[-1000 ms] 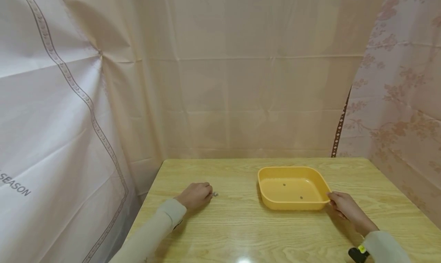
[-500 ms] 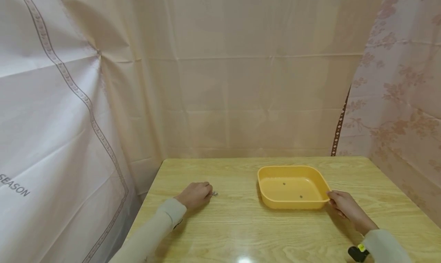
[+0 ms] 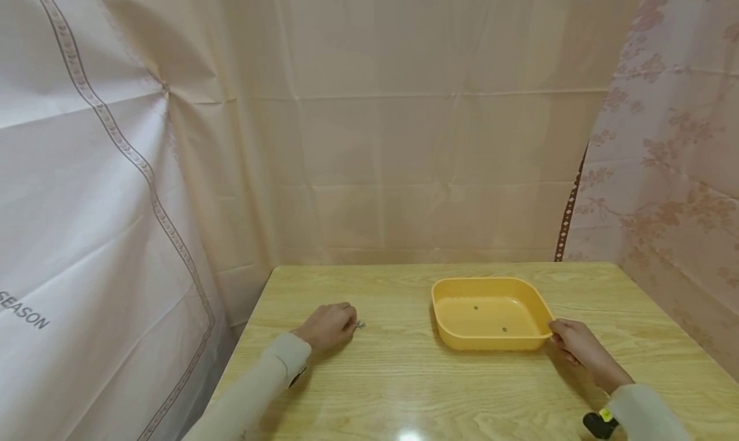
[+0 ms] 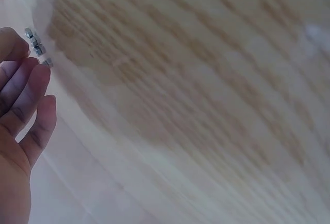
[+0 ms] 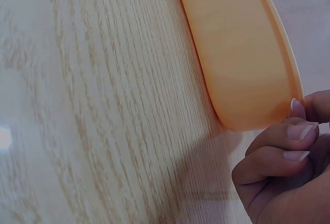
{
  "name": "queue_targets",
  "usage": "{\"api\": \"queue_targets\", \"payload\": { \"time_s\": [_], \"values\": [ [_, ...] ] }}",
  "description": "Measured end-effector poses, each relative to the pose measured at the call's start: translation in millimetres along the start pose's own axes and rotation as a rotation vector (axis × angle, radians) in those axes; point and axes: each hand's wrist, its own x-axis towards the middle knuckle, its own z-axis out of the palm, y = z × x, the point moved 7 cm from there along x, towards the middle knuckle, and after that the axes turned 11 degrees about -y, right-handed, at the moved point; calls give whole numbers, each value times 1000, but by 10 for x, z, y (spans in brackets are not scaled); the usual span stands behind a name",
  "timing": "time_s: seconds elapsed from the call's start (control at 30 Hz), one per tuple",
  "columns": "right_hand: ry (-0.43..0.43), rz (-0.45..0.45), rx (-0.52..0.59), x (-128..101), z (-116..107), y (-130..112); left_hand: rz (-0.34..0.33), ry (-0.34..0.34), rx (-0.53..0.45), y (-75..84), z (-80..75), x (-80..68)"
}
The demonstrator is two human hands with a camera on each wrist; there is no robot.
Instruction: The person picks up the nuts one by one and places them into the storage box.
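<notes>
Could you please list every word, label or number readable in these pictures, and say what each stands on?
"SEASON": grey capitals on the white curtain at the left of the head view; the edge of the picture may cut off anything before it.
The orange tray, the wooden table and both wrist views show no readable text.

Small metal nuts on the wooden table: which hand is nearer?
Left. The left hand rests with its fingertips right at the small metal nuts; the right hand grips the orange plastic tray corner, well across the table.
</notes>
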Motion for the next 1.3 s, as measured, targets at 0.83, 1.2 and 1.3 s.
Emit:
{"api": "queue_targets", "payload": {
  "time_s": [0.83,1.2,1.3],
  "values": [
    [14,-11,21,0,-7,4,-13,16,-79,108,-143,92],
    [12,-8,-4,6,-6,20,7,23,-39,111,-128,156],
    [14,2,-6,5,-6,23,9,29,-25,145,-155,165]
  ]
}}
